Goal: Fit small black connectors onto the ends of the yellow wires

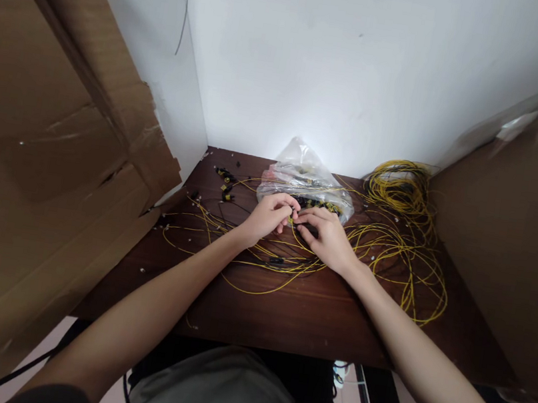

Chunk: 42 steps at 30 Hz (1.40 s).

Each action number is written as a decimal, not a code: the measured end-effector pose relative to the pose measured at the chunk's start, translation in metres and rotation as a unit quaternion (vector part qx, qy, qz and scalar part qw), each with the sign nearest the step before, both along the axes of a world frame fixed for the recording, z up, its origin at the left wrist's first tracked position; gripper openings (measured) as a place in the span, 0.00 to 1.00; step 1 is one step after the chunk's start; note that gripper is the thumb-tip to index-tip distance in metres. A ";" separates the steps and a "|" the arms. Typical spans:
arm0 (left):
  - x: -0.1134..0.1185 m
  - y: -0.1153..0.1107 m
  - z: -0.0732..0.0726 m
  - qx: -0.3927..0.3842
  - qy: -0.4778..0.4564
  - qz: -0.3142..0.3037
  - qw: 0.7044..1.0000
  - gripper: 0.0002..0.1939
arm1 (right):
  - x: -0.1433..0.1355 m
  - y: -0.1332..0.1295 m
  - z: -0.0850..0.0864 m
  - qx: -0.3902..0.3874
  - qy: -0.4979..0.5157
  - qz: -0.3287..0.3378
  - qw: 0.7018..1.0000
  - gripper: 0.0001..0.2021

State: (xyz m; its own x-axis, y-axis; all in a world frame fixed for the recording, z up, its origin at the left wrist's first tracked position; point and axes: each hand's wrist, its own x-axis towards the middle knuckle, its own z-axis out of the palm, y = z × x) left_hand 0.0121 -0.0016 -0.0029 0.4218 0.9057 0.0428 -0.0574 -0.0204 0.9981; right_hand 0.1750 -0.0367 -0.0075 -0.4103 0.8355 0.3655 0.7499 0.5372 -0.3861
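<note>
Over the middle of the dark wooden table, my left hand (274, 216) is closed in a pinch, its fingertips around a tiny dark piece too small to name. My right hand (327, 237) meets it from the other side, thumb and fingers drawn together at the same spot; what they grip is mostly hidden. Beneath both hands run loose yellow and black wires (270, 263). Just behind the fingers lies a clear plastic bag (295, 158) with small black-and-yellow parts (321, 206) at its front.
A thick coil of yellow wire (397, 187) lies at the back right, with looser yellow loops (410, 270) in front. Small black-and-yellow pieces (226, 188) are scattered at the back left. Cardboard walls (57, 129) flank the table (251, 320), and a white panel (319, 67) stands behind.
</note>
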 end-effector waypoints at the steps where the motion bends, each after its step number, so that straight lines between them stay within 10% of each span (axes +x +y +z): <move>1: 0.000 0.000 0.000 -0.002 -0.005 0.003 1.000 0.09 | 0.000 0.000 0.000 0.000 0.000 0.001 1.000 0.08; 42: 0.001 0.001 -0.003 0.001 -0.016 0.009 1.000 0.10 | 0.005 0.003 -0.003 0.010 -0.061 -0.054 0.997 0.13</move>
